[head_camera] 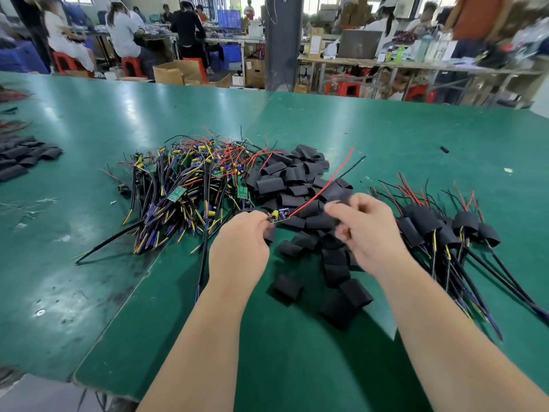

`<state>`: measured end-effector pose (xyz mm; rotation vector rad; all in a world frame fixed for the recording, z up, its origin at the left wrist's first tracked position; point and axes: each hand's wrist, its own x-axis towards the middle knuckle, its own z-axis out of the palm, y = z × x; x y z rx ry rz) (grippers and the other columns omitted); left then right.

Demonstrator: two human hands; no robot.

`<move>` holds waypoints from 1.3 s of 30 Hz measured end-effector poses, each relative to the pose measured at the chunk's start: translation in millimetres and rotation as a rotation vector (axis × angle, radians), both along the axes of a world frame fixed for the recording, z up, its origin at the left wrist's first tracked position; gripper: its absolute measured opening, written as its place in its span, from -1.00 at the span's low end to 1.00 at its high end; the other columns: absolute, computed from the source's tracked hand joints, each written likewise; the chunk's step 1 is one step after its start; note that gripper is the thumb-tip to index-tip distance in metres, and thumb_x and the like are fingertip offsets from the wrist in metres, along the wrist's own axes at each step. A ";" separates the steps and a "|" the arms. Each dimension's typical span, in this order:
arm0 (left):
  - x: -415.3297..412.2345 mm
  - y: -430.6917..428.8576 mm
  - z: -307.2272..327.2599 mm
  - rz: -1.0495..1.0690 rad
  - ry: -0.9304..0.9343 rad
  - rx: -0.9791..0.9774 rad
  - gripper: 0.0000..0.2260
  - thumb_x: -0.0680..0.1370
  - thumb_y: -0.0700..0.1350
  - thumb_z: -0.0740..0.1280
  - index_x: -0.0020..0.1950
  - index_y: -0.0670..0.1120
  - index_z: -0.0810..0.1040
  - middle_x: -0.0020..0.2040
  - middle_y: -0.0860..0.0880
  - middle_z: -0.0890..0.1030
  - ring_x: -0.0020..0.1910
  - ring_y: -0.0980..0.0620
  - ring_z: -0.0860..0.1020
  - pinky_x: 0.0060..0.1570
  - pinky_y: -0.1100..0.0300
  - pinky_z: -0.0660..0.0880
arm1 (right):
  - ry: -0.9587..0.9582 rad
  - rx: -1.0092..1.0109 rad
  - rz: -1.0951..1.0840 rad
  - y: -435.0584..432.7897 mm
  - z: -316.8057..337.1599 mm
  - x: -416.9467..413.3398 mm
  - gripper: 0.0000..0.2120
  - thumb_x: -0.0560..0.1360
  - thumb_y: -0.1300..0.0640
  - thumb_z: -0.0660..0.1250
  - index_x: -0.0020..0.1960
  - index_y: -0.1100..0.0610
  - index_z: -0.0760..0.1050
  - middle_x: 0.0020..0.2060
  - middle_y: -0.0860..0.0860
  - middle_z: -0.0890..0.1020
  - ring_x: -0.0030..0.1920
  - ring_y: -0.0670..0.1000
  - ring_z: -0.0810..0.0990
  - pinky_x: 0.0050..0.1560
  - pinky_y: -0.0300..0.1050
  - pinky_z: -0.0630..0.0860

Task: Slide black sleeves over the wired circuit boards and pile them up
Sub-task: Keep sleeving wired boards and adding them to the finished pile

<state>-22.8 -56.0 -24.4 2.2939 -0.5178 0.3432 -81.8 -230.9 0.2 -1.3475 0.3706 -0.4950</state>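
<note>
We see a green tabletop. Beyond its far edge, people sit on red stools, with open cardboard boxes near a dark pillar.

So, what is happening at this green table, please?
A person is doing assembly work. The left grip pinches one wired circuit board, whose red wire points away from the person. The right grip is blurred just beside it, so whether it holds anything is unclear. Bare boards lie in a tangled pile on the left, loose black sleeves are in the middle, and finished ones are on the right.
</note>
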 end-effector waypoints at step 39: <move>-17.5 -4.1 4.6 -0.240 -0.041 -0.032 -0.79 0.56 -0.24 0.26 -0.22 -0.10 0.61 -0.37 0.16 0.52 -0.31 0.24 0.49 -0.30 0.40 0.36 | -0.321 0.235 0.114 3.2 11.4 -37.9 -0.61 0.22 0.18 0.45 0.01 0.09 0.44 -0.12 0.28 0.37 0.09 0.11 0.58 -0.19 -0.24 0.53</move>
